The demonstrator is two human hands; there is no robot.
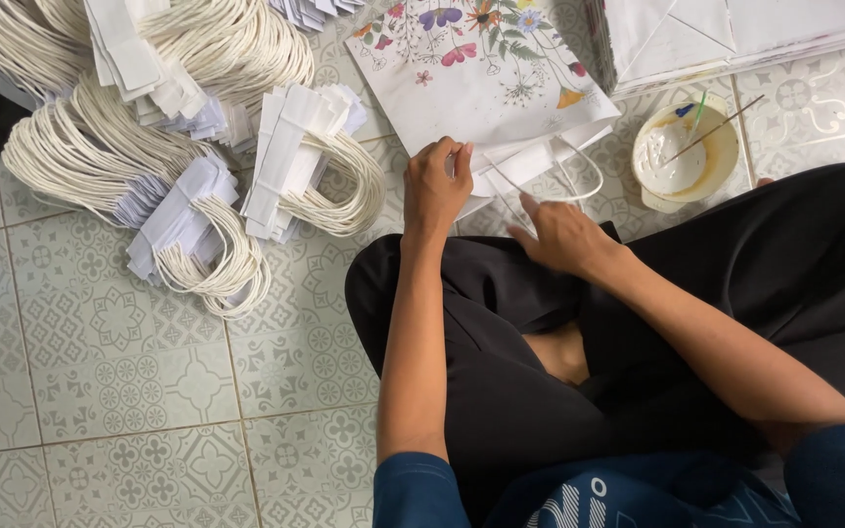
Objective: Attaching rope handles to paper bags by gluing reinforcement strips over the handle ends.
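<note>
Head view shows you seated on a tiled floor [119, 362], legs crossed in black trousers [735, 264]. At nine to eleven o'clock lie heaps of white cord handles [100, 147], each glued to a white paper strip; one smaller bundle [310, 161] lies just left of your left hand [435, 186]. That hand is curled, its fingers closed and pressing on the lower edge of the flowered paper bag [486, 73], which lies flat on the floor at twelve o'clock. I judge the bag light and thin; it creases easily, so hold it at the folded top edge and not in the middle of the printed face. Your right hand [564, 235] is just beside it, fingers loosely spread, the index finger touching the cord handle [569, 181] that loops out of the bag mouth. The cord looks soft and limp; take it near the paper strip. At one o'clock stands a cream bowl [687, 152] with white glue and thin sticks in it, close to your knee, so it could tip. At two o'clock a stack of white folded bags [745, 34] lies. The tiles look smooth and hard.
</note>
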